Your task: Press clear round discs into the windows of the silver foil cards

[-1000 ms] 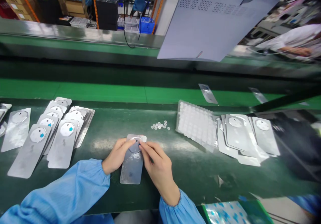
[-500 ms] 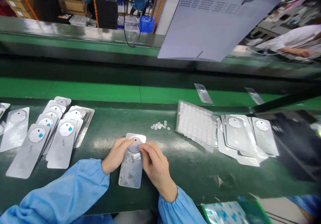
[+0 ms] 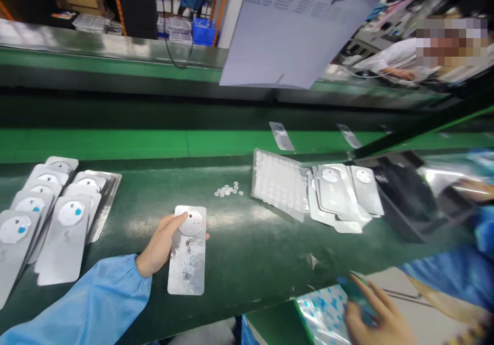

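Left hand [image 3: 160, 244] grips a silver card [image 3: 188, 260] lying near the worktop's [image 3: 250, 247] front edge, fingers at its side, thumb on the undotted disc. Right hand [image 3: 368, 316] — blurred, grip unreadable — is over the sticker sheet [image 3: 322, 314] at the front right corner. Blue-dotted cards [image 3: 64, 226] line the left edge; a bare pile [image 3: 339, 190] lies right — green belt [image 3: 116, 144] behind.

**Lighting and picture quality**

Illumination: bright, even, from overhead.
Glare: white patches on the dark green table [image 3: 247, 242] and on the silver card [image 3: 188, 262].
Shadows: soft and short, beside the left hand [image 3: 162, 244].
Blur: motion smear across the lower right; the right hand [image 3: 370, 316] and the blue-dotted sheet [image 3: 322, 316] are indistinct.
Distortion: wide-angle bending of the conveyor rails [image 3: 116, 56] toward the edges.
Background: slightly soft, with a pixelated patch at upper right.
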`<state>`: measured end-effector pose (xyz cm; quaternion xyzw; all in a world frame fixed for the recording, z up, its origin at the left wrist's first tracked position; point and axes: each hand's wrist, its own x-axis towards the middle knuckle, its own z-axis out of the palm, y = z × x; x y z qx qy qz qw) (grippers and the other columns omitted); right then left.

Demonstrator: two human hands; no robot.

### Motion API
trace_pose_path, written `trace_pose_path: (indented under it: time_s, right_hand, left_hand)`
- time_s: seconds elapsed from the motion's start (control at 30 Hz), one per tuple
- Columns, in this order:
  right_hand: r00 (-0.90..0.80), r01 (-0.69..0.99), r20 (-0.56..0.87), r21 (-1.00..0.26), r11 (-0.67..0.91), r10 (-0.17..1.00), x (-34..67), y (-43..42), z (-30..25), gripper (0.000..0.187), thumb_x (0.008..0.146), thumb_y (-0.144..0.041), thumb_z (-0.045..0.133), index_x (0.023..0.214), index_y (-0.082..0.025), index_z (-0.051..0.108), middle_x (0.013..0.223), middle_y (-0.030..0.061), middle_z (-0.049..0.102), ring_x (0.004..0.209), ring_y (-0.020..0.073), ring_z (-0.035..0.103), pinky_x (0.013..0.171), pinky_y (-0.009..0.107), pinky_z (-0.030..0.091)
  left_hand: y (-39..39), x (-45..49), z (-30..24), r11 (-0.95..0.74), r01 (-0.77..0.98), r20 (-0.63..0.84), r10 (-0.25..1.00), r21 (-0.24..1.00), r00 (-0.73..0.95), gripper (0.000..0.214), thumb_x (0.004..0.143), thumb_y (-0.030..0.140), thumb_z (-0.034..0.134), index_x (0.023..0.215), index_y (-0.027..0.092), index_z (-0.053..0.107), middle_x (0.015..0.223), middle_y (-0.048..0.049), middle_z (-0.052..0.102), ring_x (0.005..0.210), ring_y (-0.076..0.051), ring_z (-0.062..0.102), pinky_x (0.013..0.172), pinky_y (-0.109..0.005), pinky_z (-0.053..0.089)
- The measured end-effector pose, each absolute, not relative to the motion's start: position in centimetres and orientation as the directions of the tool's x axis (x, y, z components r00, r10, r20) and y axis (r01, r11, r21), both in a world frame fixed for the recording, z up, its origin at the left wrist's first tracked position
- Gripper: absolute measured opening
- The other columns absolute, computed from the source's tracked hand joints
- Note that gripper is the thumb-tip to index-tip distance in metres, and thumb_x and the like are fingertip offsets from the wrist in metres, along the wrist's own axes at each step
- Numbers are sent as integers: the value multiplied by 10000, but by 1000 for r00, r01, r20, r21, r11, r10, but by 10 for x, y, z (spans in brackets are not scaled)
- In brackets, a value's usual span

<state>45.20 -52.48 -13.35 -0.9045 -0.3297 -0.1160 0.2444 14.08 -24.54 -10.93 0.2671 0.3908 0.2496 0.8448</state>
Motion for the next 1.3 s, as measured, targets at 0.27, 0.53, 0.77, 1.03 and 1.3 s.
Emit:
trace_pose_path:
  time_s: [0.27, 0.53, 0.77, 1.03, 1.3]
  right_hand:
    - [348, 863, 401, -490, -123, 847, 389, -315, -143, 425, 1071, -376, 418, 1163, -159, 772, 1082, 149, 744, 925, 257, 735, 824, 365, 604]
    - [27, 920, 379, -372, 126, 925, 352, -390, -152, 415, 1072, -453, 506, 1292, -168, 714, 1185, 158, 716, 987, 277, 700, 860, 412, 580]
    - [-155, 846, 438, -405, 348, 886, 303, -476, -150, 203, 1066, -205, 563, 1181, -170, 726, 971, 93, 771, 894, 218, 688, 807, 360, 533]
    - [-100, 768, 420, -544, 338, 902, 296, -474, -147, 259, 1079, -152, 490, 1191, -165, 724, 946, 98, 762, 891, 197, 728, 807, 315, 609]
    - [750, 493, 208, -808, -322, 628, 398, -527, -140, 245, 900, -413, 709, 747, -226, 755, 676, 31, 701, 609, 200, 664, 570, 290, 563]
  left_hand:
    - [-242, 138, -106, 703, -160, -533, 649, 693, 543, 552, 686, 522, 872, 974, 59, 788, 903, -172, 813, 856, -343, 785, 588, -293, 564]
    - [-242, 138, -121, 647, -250, -457, 713, 720, 531, 665, 753, 487, 840, 1262, 84, 699, 1002, -150, 809, 900, -323, 775, 703, -341, 592]
    - [-244, 133, -132, 507, -131, -384, 774, 852, 503, 950, 831, 352, 826, 1616, 231, 306, 1469, -151, 621, 1272, -324, 644, 1017, -433, 535]
    - [-243, 133, -131, 450, -75, -350, 779, 890, 520, 950, 879, 385, 782, 1644, 243, 236, 1530, -153, 562, 1345, -345, 583, 1073, -479, 498]
    - [-241, 132, -131, 416, -50, -339, 800, 908, 495, 918, 849, 399, 805, 1616, 233, 329, 1484, -150, 605, 1304, -336, 617, 1089, -494, 502]
